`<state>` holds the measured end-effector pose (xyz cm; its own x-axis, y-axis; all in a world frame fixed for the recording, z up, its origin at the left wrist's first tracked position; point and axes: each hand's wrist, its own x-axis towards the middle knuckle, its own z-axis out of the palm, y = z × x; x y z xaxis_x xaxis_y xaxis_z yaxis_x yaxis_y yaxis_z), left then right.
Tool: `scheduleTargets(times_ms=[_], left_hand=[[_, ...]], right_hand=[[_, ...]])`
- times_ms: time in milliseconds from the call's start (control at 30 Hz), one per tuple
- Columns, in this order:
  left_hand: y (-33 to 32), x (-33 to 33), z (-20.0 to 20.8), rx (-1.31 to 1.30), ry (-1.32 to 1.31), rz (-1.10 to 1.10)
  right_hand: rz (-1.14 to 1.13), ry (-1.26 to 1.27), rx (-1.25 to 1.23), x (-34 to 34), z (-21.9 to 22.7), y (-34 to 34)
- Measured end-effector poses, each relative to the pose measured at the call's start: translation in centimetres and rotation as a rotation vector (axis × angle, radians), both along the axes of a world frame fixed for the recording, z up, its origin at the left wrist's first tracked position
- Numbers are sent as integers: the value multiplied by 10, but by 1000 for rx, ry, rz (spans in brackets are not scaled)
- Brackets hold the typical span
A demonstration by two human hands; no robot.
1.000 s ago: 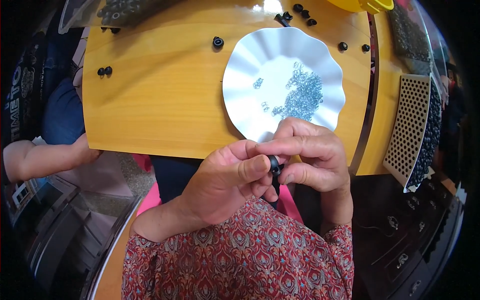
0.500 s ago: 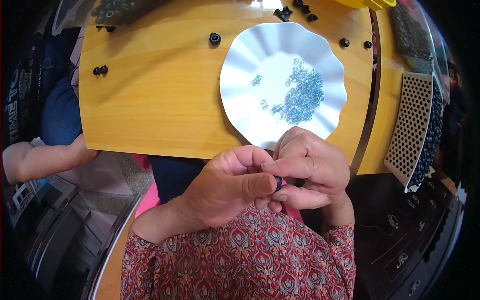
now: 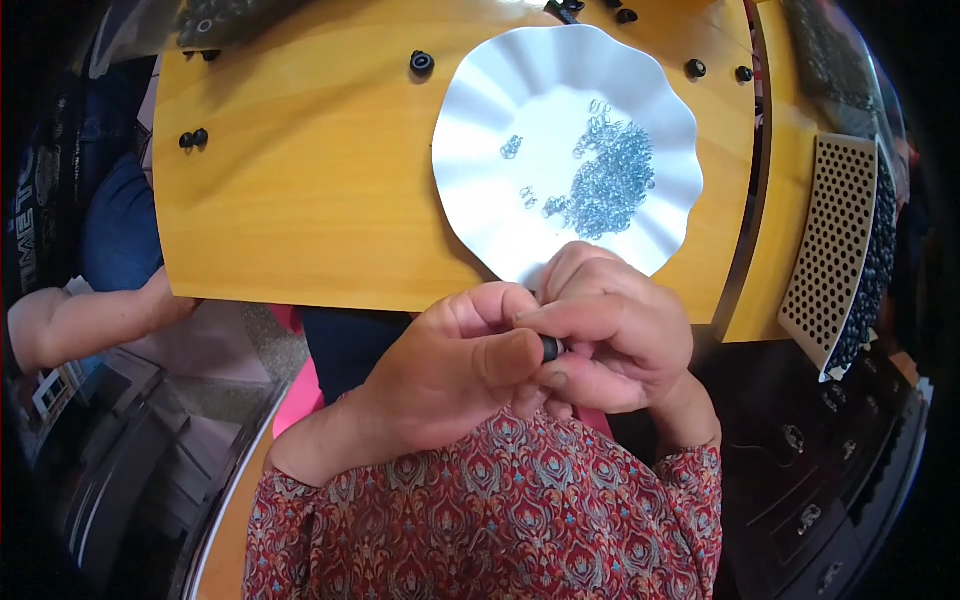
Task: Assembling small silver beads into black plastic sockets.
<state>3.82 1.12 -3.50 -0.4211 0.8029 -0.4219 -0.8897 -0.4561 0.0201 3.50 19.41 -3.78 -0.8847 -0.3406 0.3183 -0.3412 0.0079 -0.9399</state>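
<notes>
Between my two hands, just off the table's near edge, is a small round black part [image 3: 550, 348]. My left hand [image 3: 450, 360] grips it between thumb and fingers. My right hand [image 3: 615, 335] is closed against its other side with thumb and forefinger; whether a tiny ring sits in those fingertips I cannot make out. Beyond my hands stands a white wavy-rimmed plate [image 3: 475, 150], its near rim partly behind my right hand. A pile of small clear rings [image 3: 610, 185] lies on the plate, with a few loose clusters to its left.
Loose black parts lie about the yellow wooden table [image 3: 300, 220], one piece [image 3: 421, 63] left of the plate. At right stands a perforated tray [image 3: 830, 240] beside many black pieces [image 3: 875, 270]. A clear bag [image 3: 215, 20] is at far left. Another person's arm [image 3: 90, 320] rests near the left edge.
The view has shifted slightly, moving the plate and tray in the picture. Both hands stay together on the black part, with small finger movements around it.
</notes>
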Motion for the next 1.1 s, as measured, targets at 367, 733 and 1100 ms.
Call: scheduleTargets(times_ms=[367, 733, 1100], left_hand=[[1, -3, 5, -107, 140, -21], [-5, -2, -3, 24, 152, 10], [-7, 3, -5, -35, 167, 66]], right_hand=[[-7, 18, 14, -4, 4, 6], [-20, -36, 32, 1, 8, 10], [-148, 72, 151, 3, 11, 8]])
